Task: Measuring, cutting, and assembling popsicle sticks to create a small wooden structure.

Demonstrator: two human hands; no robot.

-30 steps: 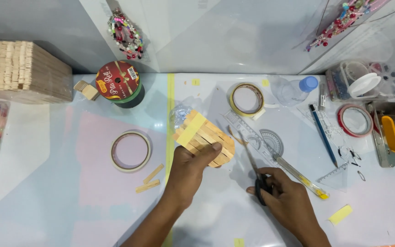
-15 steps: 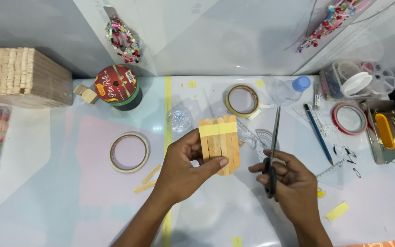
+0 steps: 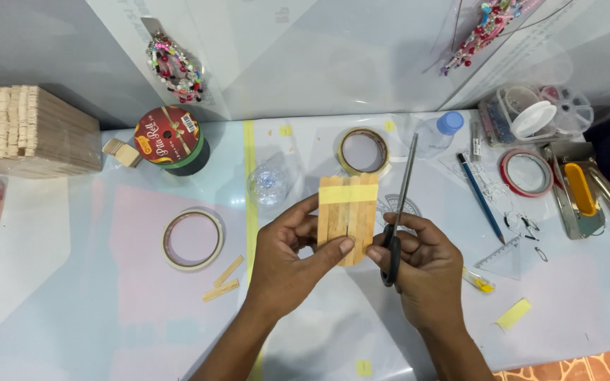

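Observation:
My left hand (image 3: 292, 250) grips a small panel of wooden sticks (image 3: 347, 212) held side by side, with a yellow tape strip across its top. The panel stands upright above the table's middle. My right hand (image 3: 421, 264) holds black-handled scissors (image 3: 397, 212), blades closed and pointing away from me, right beside the panel's right edge. The right fingertips touch the panel's lower right corner.
A tape roll (image 3: 192, 238) and two loose sticks (image 3: 224, 281) lie left of my hands. Another tape roll (image 3: 363, 152), a ribbon spool (image 3: 169, 139), a stick stack (image 3: 30, 130), a bottle (image 3: 435, 134), a pencil (image 3: 481, 197), red tape (image 3: 526, 171) and a stapler (image 3: 580, 190) surround them.
My left hand turned the stick panel upright. My right hand lifted the scissors off the table and brought them left against the panel.

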